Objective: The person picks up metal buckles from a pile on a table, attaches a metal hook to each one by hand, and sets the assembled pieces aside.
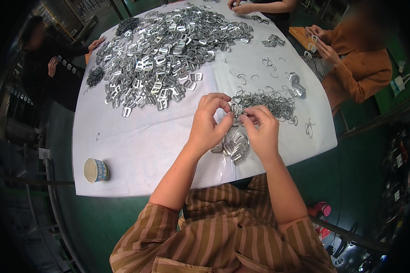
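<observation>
My left hand [210, 120] is closed in a pinch, thumb and forefinger meeting beside a heap of bent wire hooks [271, 103]. What sits between those fingertips is too small to make out. Close by on the right, my right hand [262, 131] pinches a thin metal piece [238, 108] that slants toward the left fingertips. Whether it is a hook or a buckle seen edge-on, I cannot tell. Beneath both hands lies a small pile of flat silver buckles [236, 146], partly covered by my fingers.
A large mound of silver buckles [164, 54] covers the far left of the white-covered table [132, 154]. A paper cup [96, 170] stands near the front left edge. Co-workers' hands [323, 43] hold buckles at the right. Loose hooks [309, 128] lie near the right edge.
</observation>
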`<state>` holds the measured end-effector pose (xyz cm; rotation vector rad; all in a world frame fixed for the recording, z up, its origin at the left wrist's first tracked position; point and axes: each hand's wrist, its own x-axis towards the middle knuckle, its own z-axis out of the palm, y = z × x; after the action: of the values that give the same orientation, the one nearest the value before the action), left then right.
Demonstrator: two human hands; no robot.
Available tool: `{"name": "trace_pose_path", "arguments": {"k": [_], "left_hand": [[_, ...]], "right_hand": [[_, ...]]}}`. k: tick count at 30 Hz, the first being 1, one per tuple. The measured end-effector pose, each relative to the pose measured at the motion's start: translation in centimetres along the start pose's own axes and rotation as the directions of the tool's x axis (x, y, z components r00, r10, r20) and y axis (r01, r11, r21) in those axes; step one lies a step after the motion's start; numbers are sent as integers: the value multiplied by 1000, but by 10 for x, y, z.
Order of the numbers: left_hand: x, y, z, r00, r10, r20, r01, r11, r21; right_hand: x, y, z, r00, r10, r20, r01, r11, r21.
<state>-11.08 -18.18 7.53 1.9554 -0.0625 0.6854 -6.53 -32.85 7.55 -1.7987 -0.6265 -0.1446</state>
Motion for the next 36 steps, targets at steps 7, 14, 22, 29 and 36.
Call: {"name": "trace_pose_path", "arguments": {"k": [7,14,22,29,36], "left_hand": [[0,-10,-3,994,-78,79,100,938,-331],[-2,-12,-24,997,-74,35,81,951,-298],[-12,-12,-33,987,-143,68,156,953,-259],[-3,9,-3,981,-102,166,127,981,-149],[15,16,12,992,-54,117,66,993,-100]], "right_hand": [[7,3,-1,989,-37,140,17,990,140],[6,72,25,918,-6,396,186,889,-419],[34,46,16,821,444,358,-398,896,-198],[29,15,-5,892,373,256,-452,716,532],[30,13,-10,924,352,146,-374,760,531]]}}
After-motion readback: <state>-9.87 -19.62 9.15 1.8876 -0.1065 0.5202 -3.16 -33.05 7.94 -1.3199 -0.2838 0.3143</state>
